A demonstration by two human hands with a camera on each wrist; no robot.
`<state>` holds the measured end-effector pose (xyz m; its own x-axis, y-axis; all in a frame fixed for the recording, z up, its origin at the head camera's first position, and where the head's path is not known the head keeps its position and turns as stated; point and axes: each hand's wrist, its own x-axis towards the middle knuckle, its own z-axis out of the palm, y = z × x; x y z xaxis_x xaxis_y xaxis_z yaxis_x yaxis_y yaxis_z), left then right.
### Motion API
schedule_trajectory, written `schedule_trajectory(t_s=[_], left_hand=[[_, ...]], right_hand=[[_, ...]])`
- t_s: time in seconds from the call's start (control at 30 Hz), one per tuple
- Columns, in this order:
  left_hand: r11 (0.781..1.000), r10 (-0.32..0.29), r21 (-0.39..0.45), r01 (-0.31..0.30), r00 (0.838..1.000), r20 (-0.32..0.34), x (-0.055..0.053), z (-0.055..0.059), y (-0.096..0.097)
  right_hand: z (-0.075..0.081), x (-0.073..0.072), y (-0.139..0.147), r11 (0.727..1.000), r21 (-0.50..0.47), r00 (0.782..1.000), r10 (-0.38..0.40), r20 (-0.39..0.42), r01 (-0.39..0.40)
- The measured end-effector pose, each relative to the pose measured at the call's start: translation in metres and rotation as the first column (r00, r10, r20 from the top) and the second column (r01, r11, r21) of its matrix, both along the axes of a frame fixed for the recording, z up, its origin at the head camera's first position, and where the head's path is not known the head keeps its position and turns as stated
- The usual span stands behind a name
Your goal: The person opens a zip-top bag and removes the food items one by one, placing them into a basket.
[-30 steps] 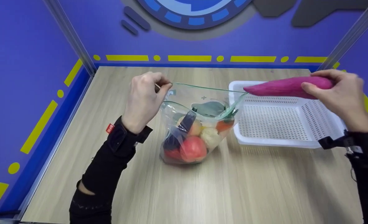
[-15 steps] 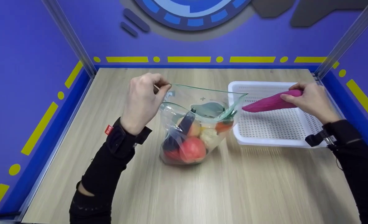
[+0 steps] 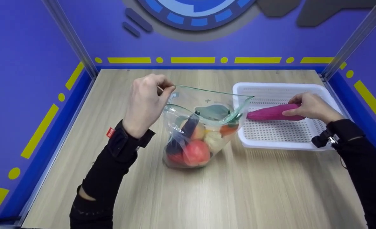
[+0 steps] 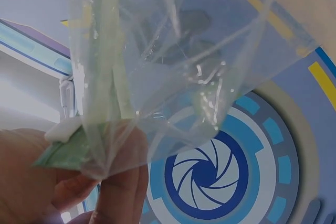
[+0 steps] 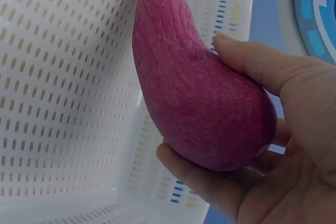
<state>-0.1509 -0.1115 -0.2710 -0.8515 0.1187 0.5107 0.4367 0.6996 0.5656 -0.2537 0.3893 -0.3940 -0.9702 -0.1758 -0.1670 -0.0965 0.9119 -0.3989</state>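
The pink sweet potato (image 3: pixel 269 113) is low over or in the white basket (image 3: pixel 277 144); I can't tell if it touches bottom. It looks hard and a bit heavy, so its fat end seems best to hold. The right hand (image 3: pixel 312 106) grips there. The left hand (image 3: pixel 146 103) pinches the clear zip bag (image 3: pixel 191 95) on the bench (image 3: pixel 239 194).

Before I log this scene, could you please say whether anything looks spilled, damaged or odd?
One oddity: the black fabric left sleeve gapes, baring forearm; whether torn is unclear. No spill shows around the clear, green-edged plastic bag or white, perforated plastic basket.
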Motion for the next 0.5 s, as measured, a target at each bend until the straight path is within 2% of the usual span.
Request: schedule_trajectory(t_s=[0.23,0.5], left_hand=[[1.000,0.001,0.001,-0.001,1.000,-0.005,0.000,-0.002,0.000],[1.000,0.014,-0.020,-0.014,1.000,0.001,0.000,-0.001,0.002]], right_hand=[[-0.009,-0.003,0.005,0.996,0.051,0.992,0.071,0.102,-0.077],[-0.012,-0.005,0.009,0.984,0.075,0.971,0.143,0.192,-0.160]])
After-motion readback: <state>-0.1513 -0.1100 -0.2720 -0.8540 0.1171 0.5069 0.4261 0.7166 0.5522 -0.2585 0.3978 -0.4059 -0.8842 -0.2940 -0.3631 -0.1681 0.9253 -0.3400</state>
